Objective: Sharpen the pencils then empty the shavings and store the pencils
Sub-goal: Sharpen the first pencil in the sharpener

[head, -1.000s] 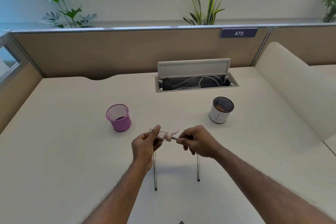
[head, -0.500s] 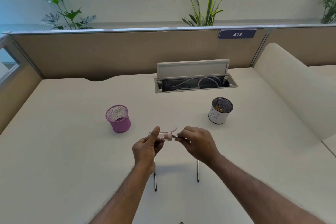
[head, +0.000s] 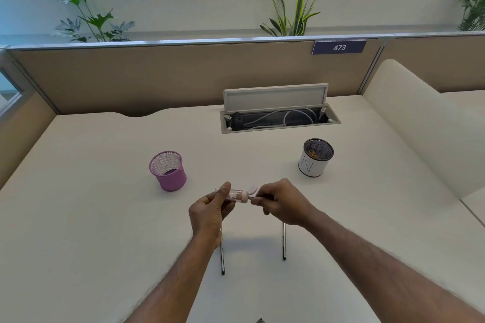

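Nearest me, at six o'clock, two dark pencils lie well apart on the pale desk. The first pencil is below the left wrist and the second pencil is below the right.

Just above them, the two hands meet mid-frame. The risk I judge here is the lead snapping inside the sharpener if the right hand twists off-axis, or the pink cap working loose and spilling shavings on the desk.

The left hand pinches the clear sharpener, thumb on top and fingers curled beneath, holding it level. At its three o'clock, the right hand grips a third pencil, tip in the pink end. Curled fingers hide most of the shaft, so I cannot tell its length.

Farther off, a pink mesh cup stands at ten o'clock. A white cup with brownish bits inside stands at two o'clock. Beyond, at twelve, is an open cable hatch.
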Demonstrator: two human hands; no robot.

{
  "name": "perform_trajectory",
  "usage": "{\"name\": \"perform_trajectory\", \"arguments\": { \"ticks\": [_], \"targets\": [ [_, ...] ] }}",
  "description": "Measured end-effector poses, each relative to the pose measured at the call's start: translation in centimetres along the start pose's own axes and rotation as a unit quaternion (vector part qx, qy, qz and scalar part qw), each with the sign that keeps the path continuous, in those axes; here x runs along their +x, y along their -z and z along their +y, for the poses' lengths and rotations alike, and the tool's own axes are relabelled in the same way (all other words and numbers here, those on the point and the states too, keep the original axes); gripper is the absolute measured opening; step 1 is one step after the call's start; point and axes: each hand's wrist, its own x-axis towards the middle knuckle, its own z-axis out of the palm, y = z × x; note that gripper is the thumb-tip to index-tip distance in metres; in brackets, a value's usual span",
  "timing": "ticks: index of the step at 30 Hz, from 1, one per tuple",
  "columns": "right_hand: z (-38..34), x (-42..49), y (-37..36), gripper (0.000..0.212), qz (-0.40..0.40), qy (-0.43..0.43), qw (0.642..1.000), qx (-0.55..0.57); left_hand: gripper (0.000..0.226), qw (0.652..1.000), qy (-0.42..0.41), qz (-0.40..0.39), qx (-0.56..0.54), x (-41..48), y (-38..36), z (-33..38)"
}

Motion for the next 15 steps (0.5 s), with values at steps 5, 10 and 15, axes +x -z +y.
{"name": "perform_trajectory", "arguments": {
  "ticks": [5, 10, 15],
  "targets": [
    [-0.9, 0.4, 0.6, 0.017, -0.058, -0.047, 0.996, 0.048, 0.021, 1.000, -0.004, -0.001, 0.006, 0.0, 0.2, 0.2],
    [-0.6, 0.1, 0.0, 0.026, -0.028, -0.008, 1.000, -0.005, 0.030, 0.999, -0.002, 0.026, 0.022, 0.3, 0.4, 0.2],
    [0.2, -0.2, -1.2, 0.013, 0.118, 0.080, 0.980, -0.136, 0.036, 0.998, -0.005, 0.049, 0.027, 0.3, 0.1, 0.1]
  ]
}}
